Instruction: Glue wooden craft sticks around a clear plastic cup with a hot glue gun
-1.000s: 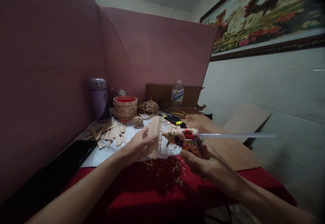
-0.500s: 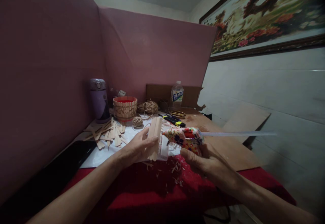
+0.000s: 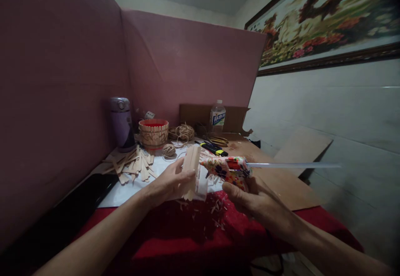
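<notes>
My left hand (image 3: 170,180) is closed around a clear plastic container (image 3: 202,184) with wooden craft sticks (image 3: 191,163) standing side by side along its outer wall. The thumb presses on the sticks. My right hand (image 3: 250,196) grips a flower-patterned hot glue gun (image 3: 226,169) by its handle. A long translucent glue stick (image 3: 293,165) juts out of its back to the right. The gun's nozzle points left, close to the container's right side; whether it touches cannot be told.
Loose craft sticks (image 3: 134,163) lie in a pile at left, near a purple flask (image 3: 121,124) and a stick-covered pot (image 3: 153,133). Behind are twine (image 3: 185,132), a yellow-and-black cutter (image 3: 214,149), pliers (image 3: 220,141) and a bottle (image 3: 218,117). Shavings litter the red cloth (image 3: 175,234).
The container with its sticks has tilted slightly in my left hand. My right hand and the glue gun have hardly moved.
</notes>
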{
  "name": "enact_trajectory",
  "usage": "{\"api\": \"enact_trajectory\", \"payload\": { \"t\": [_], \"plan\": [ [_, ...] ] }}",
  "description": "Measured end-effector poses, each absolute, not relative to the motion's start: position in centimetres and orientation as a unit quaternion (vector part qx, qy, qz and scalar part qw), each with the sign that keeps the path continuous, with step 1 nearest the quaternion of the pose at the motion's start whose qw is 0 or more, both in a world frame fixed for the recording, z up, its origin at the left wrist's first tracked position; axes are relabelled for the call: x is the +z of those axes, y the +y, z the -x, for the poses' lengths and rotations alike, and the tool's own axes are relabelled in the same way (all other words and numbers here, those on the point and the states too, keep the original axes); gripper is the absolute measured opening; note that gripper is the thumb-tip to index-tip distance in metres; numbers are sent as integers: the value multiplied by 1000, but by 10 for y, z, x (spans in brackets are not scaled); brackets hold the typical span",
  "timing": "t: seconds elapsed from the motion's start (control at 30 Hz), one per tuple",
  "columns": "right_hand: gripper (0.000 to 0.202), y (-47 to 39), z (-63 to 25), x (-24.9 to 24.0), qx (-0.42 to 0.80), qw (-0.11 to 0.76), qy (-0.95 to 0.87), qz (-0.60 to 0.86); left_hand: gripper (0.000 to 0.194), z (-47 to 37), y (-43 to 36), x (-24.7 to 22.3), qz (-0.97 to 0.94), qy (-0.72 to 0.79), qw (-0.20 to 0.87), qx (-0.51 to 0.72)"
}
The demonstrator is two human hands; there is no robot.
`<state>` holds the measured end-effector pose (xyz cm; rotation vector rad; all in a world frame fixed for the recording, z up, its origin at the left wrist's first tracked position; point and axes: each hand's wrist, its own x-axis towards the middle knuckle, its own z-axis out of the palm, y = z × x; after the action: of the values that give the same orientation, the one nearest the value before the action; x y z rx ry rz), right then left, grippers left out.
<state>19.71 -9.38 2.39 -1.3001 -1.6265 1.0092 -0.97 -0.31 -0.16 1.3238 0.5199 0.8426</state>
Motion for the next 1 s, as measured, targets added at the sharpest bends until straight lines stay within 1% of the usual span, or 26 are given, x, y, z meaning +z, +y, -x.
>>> {"api": "enact_trajectory", "payload": {
  "t": [0.27, 0.47, 0.63, 0.8, 1.0],
  "plan": [
    [39, -94, -197, 25, 409, 410, -643, 501, 59, 11, -3, -2, -599, 225, 672, 374],
    [40, -92, -197, 26, 403, 417, -647, 495, 56, 11, -2, -4, -594, 229, 679, 366],
    [37, -91, -197, 27, 405, 412, -651, 492, 61, 11, -2, -6, -590, 220, 689, 359],
    [39, -91, -198, 26, 408, 422, -642, 493, 60, 12, -1, -7, -600, 226, 683, 349],
    [42, -90, -198, 26, 414, 423, -637, 493, 65, 11, -2, -4, -590, 223, 692, 350]
  ]
}}
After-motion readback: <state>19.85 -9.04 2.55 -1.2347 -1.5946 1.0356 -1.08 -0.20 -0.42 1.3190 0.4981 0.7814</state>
